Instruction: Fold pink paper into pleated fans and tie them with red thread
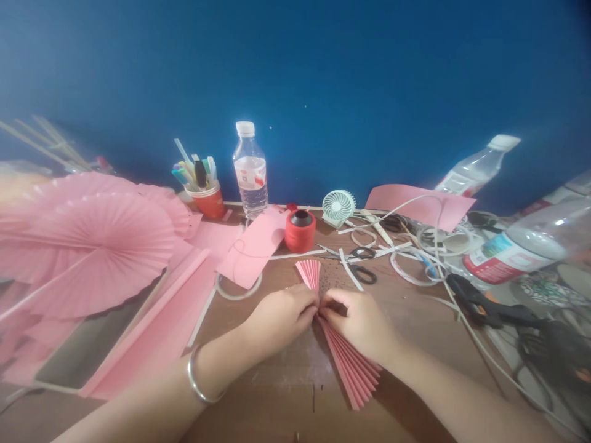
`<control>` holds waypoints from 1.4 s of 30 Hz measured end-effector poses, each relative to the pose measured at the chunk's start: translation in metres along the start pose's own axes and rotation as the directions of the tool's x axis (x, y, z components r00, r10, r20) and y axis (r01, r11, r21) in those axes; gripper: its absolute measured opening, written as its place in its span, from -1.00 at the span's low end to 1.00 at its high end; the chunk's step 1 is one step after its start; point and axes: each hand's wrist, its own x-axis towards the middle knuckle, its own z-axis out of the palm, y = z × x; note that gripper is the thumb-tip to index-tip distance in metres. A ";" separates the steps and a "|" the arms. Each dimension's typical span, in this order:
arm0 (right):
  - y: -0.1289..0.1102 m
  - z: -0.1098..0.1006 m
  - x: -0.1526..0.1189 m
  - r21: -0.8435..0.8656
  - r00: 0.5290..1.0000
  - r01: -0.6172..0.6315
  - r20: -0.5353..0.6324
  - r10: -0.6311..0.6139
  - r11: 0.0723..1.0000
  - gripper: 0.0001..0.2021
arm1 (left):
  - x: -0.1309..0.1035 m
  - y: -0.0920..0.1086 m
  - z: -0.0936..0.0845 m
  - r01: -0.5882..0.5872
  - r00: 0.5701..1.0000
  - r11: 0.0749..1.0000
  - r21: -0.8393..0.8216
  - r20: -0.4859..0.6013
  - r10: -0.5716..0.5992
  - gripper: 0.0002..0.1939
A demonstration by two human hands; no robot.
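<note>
Between my hands a pleated pink paper fan (351, 364) stands out on the brown table, narrow in the middle and spreading at both ends. My left hand (289, 311) pinches its middle from the left, fingers curled together. From the right, my right hand (357, 320) grips the same spot with thumb and fingertips closed. Whatever thin thing may lie between the fingertips is hidden. Just beyond the fan lie black-handled scissors (363, 274) and a roll of red string or tape (300, 234).
Finished round pink paper fans (99, 246) and flat pink sheets (157, 332) cover the left side. Behind stand a cup of pens (206, 200), a water bottle (250, 178) and a small fan (339, 207). Cables, a glue gun (484, 304) and a tilted bottle (512, 255) crowd the right.
</note>
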 end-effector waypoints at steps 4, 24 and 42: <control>0.001 0.004 0.003 0.294 0.997 -0.071 0.004 0.073 0.953 -0.93 | -0.002 0.004 -0.004 0.003 0.997 0.999 0.044 -0.072 0.000 -0.84; 0.007 0.001 0.011 0.623 0.952 -0.305 0.190 0.239 0.720 -0.76 | 0.007 -0.003 0.005 -0.033 0.999 0.954 0.299 0.001 0.034 -0.75; 0.002 0.002 0.009 0.738 0.940 -0.341 0.252 0.232 0.582 -0.57 | 0.006 -0.011 0.005 -0.127 0.992 0.938 0.324 0.021 0.128 -0.87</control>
